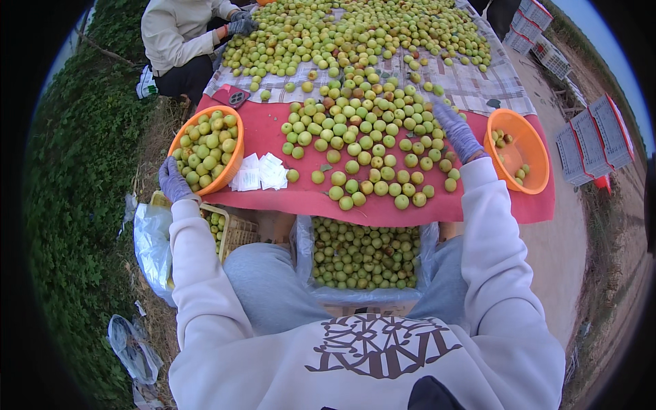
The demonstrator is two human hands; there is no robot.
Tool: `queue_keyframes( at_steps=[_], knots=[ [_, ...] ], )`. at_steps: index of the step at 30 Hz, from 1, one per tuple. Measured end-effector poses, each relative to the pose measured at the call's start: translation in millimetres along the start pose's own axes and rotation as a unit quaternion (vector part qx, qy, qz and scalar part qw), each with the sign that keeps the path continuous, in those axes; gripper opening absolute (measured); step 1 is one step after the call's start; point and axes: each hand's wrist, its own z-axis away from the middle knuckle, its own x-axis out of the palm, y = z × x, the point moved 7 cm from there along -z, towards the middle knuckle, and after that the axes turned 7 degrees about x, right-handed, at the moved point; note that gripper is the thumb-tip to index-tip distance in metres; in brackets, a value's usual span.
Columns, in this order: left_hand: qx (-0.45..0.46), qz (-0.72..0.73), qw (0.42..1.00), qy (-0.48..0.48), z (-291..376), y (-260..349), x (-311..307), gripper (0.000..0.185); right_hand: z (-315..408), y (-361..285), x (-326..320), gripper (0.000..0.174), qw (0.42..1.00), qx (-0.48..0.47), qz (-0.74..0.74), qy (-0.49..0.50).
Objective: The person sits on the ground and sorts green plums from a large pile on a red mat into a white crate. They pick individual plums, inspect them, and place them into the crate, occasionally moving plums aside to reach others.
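My left hand [174,179], in a purple knit glove, holds the outer side of an orange plastic basket [237,165]. Small round green fruits [207,148], some with brownish patches, fill that basket. My gloved right hand [457,128] reaches over the right edge of the loose fruits [376,138] on the red cloth [261,123]. Its fingers are stretched out and slightly blurred; nothing shows in them. To its right a second orange basket [535,164] tilts toward me with a few fruits inside. White paper packets [259,171] lie beside the full basket.
A lined crate of fruits [366,256] stands between my knees, partly under the table. A yellow crate [238,233] is at my left. Across the table sits another person [179,38] near a fruit heap [359,36]. A phone [230,96] lies at left; stacked crates [594,141] stand right.
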Motion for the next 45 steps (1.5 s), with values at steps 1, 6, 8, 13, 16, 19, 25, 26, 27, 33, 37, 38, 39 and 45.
queue_keyframes(
  at_steps=[1,6,8,13,16,19,25,26,27,33,37,38,39,45],
  knots=[
    [0.015,0.020,1.000,0.016,4.2,5.8,-1.4,0.028,4.5,12.0,12.1,0.041,0.993,0.079,-0.027,-0.080],
    [0.237,-0.084,0.965,0.078,35.8,93.4,-0.2,0.029,-3.2,46.9,-4.6,0.046,0.967,0.181,0.177,-0.002],
    [0.248,-0.040,0.966,-0.052,55.6,120.3,41.7,0.030,-18.9,61.9,-33.4,0.052,0.925,0.214,0.298,0.098],
    [0.326,-0.186,0.802,-0.465,158.9,128.2,226.9,0.047,-43.1,97.4,-21.6,0.071,0.816,0.300,0.488,0.071],
    [0.233,-0.406,0.739,-0.485,175.5,86.0,295.7,0.066,-48.6,83.2,20.2,0.075,0.833,0.178,0.523,0.022],
    [0.211,-0.430,0.712,-0.513,198.7,63.5,327.4,0.074,-31.9,64.9,42.2,0.075,0.849,0.077,0.517,-0.070],
    [0.315,-0.364,0.625,-0.615,253.2,65.9,329.7,0.075,-33.3,28.2,50.2,0.041,0.910,-0.020,0.408,-0.073],
    [0.321,-0.366,0.619,-0.617,255.7,70.9,326.3,0.072,-34.9,16.8,63.2,0.027,0.920,-0.079,0.382,-0.038],
    [0.290,-0.317,0.646,-0.631,254.3,79.0,322.5,0.070,-41.9,18.6,73.5,0.027,0.912,-0.058,0.402,-0.051],
    [-0.196,0.094,0.802,-0.557,261.2,133.0,257.7,0.053,-46.6,24.8,109.4,0.027,0.850,0.032,0.496,-0.174],
    [-0.510,0.346,0.698,-0.366,308.6,159.9,201.9,0.050,-38.1,3.1,107.5,0.032,0.821,0.059,0.524,-0.217],
    [-0.521,0.327,0.703,-0.356,318.2,160.5,195.0,0.050,-34.1,-13.5,100.4,0.032,0.853,0.062,0.500,-0.133],
    [-0.530,0.311,0.710,-0.345,327.7,159.0,190.8,0.051,-25.1,-28.7,100.8,0.033,0.890,0.073,0.442,-0.085],
    [-0.616,0.300,0.668,-0.292,374.5,127.8,194.2,0.044,103.5,-103.2,194.1,0.039,0.932,-0.022,0.281,-0.226]
  ],
)
